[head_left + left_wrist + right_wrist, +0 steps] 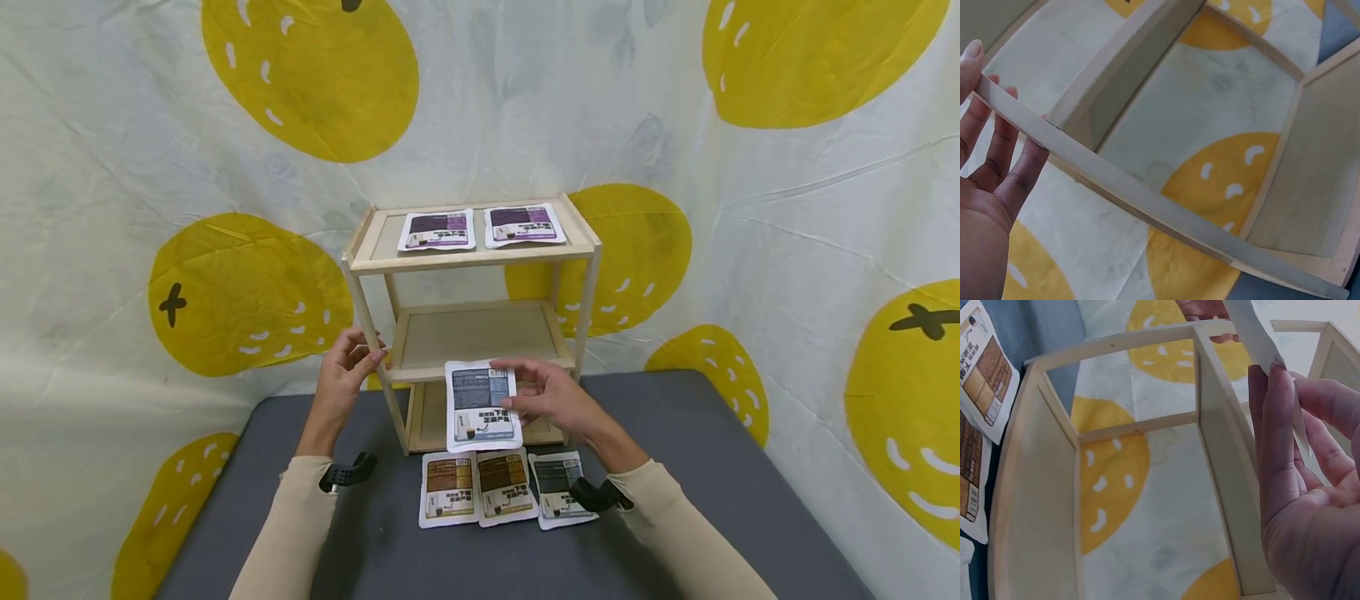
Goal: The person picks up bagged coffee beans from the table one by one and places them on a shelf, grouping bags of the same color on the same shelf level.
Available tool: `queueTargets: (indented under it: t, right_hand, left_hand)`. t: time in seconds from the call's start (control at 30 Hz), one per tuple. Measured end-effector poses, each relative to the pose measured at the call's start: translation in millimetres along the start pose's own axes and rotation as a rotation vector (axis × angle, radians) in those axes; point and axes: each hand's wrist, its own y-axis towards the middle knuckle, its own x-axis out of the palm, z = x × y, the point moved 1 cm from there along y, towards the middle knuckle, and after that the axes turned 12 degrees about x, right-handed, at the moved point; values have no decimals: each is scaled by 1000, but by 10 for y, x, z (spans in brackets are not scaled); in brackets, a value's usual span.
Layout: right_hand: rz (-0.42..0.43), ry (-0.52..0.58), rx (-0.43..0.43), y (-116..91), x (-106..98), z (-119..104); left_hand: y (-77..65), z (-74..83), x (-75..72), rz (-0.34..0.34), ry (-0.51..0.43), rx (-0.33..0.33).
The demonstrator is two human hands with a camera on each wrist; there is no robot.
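My right hand (551, 398) pinches a white flat pouch (480, 421) with a blue-grey label by its right edge. The pouch is upright in front of the wooden shelf rack, overlapping its middle and bottom boards in the head view. In the right wrist view the pouch (1254, 331) shows nearly edge-on between thumb and fingers (1279, 425). With my left hand (345, 371) I hold the rack's left front post (367, 308) at about middle-shelf height. The left wrist view has the thumb on one side of the post (1116, 172) and the fingers on the other.
Two purple-labelled pouches (437, 231) lie on the top shelf (390, 265). The middle shelf board (472, 333) is bare. On the dark grey table (420, 567), before the rack, are two brown-labelled pouches (448, 492) and a dark green-labelled pouch (555, 475). Fruit-printed cloth (487, 100) hangs behind.
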Motion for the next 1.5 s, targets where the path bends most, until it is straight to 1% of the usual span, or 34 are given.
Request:
queueTargets:
  t: [0.2, 0.47, 0.63, 0.87, 1.07, 1.2, 1.33, 1.5]
  right_hand:
    - [8, -10, -17, 27, -65, -87]
    - [47, -8, -27, 88, -136, -156]
    - [64, -18, -56, 141, -164, -214]
    - [102, -60, -76, 217, -196, -275]
    - [120, -32, -89, 265, -225, -308]
    - [157, -21, -86, 294, -245, -325]
    - [209, -36, -64, 319, -259, -340]
    - [282, -97, -53, 368, -268, -341]
  left_hand:
    - [12, 0, -7, 7, 8, -1]
    - [7, -7, -7, 6, -8, 3]
    - [6, -8, -10, 6, -17, 7]
    - [9, -1, 1, 10, -19, 8]
    - [3, 0, 9, 9, -10, 5]
    - [2, 2, 9, 10, -2, 1]
    - [1, 2, 8, 10, 8, -6]
    - [-2, 2, 10, 10, 16, -14]
